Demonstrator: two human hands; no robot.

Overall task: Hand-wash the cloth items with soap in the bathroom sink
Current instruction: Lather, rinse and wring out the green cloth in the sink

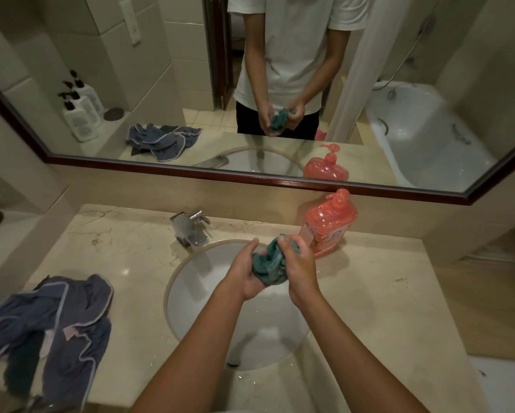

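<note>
Your two bare forearms reach in from the bottom edge, over the near rim of the marble counter (393,296) and above the white oval sink (196,293). Between them you hold a bunched teal cloth (270,265) above the basin, toward its far side. Your left hand (246,271) cups the cloth from below and the left, fingers curled round its lower folds, thumb up along its side. Your right hand (299,265) clamps the upper right part, fingers wrapped over the top of the wad so that a fold of teal sticks out past the knuckles. Both hands are closed on the fabric; neither is spread. Just behind your right hand stands a pink pump bottle of liquid soap (329,222) on the counter, close to the sink's far right rim and beside the mirror's lower frame. At the far left rim of the basin sits the chrome faucet (190,228), its spout pointing toward the bowl. Well off to your left on the counter lies a crumpled heap of blue-grey cloth with pale trim (59,320), apart from the sink. The wide mirror (280,181) above shows the same hands and teal wad, a white T-shirt, the blue heap, white pump bottles on a ledge, and a bathtub.
</note>
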